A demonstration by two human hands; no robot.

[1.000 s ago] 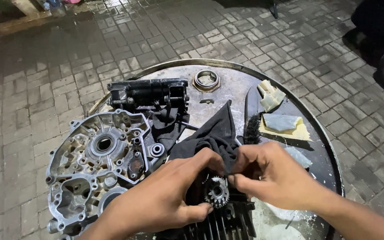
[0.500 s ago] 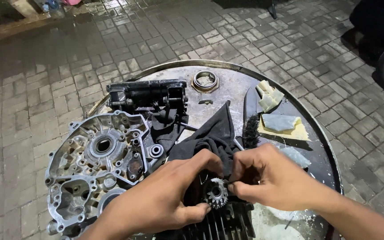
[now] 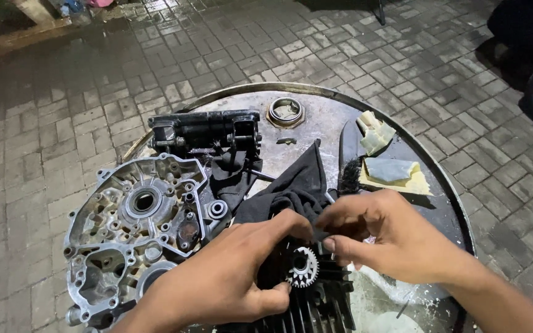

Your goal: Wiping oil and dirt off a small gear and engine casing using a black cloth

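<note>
round metal tray [image 3: 316, 123] | crankcase [image 3: 137, 234] | hands [image 3: 229, 283] [image 3: 390, 237] pinch black cloth [image 3: 291, 188], gear [image 3: 301, 267]

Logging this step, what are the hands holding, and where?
Left hand grips the small gear through the black cloth; right hand pinches the cloth's fold above the gear.

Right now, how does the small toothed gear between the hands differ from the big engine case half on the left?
The gear is small, dark and toothed, held in a black cloth by the left hand and right hand. The engine case half is far larger, pale grey, untouched, and lies flat on the round table, open side up. The gear has one centre hole; the case has many bores. Both are metal.
</note>
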